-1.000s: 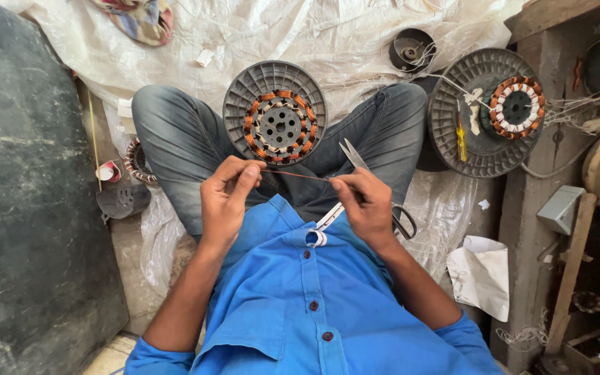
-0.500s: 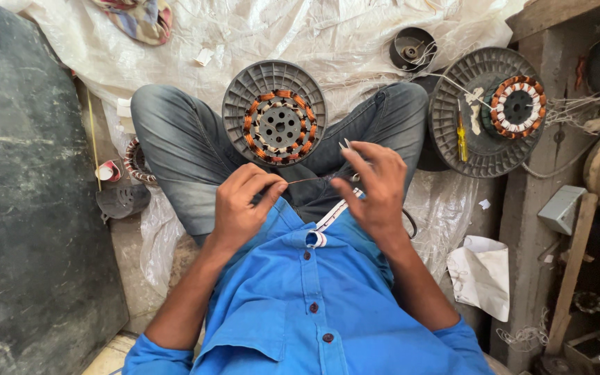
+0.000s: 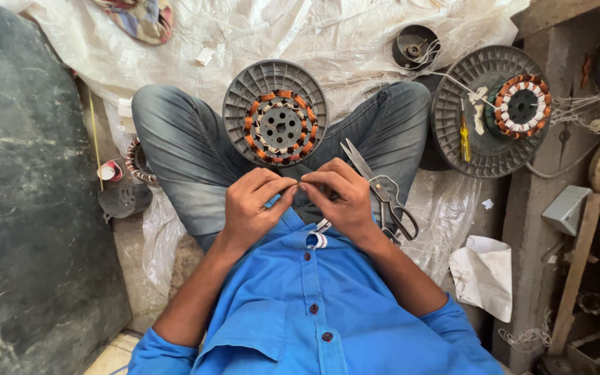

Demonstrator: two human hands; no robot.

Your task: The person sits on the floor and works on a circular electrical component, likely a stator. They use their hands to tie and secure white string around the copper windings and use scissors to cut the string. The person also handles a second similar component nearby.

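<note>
I sit cross-legged in a blue shirt and grey jeans. My left hand (image 3: 253,205) and my right hand (image 3: 339,198) meet fingertip to fingertip over my lap, pinching something small and thin that I cannot make out. My right hand also carries grey metal scissors (image 3: 381,194), blades pointing up and away. Just beyond my fingers, a grey ribbed round plate (image 3: 244,97) rests between my knees and bears a motor stator with copper coils (image 3: 278,127).
To the right lies a second ribbed plate (image 3: 453,125) with a white-taped wound stator (image 3: 522,105) and a yellow screwdriver (image 3: 464,139). White plastic sheeting (image 3: 300,35) covers the floor. A dark slab (image 3: 29,208) stands left; a wooden bench edge (image 3: 543,229) and crumpled paper (image 3: 486,274) are right.
My hands have drawn together from apart until the fingertips touch. The scissors swung in my right hand and now show fully, pointing up.
</note>
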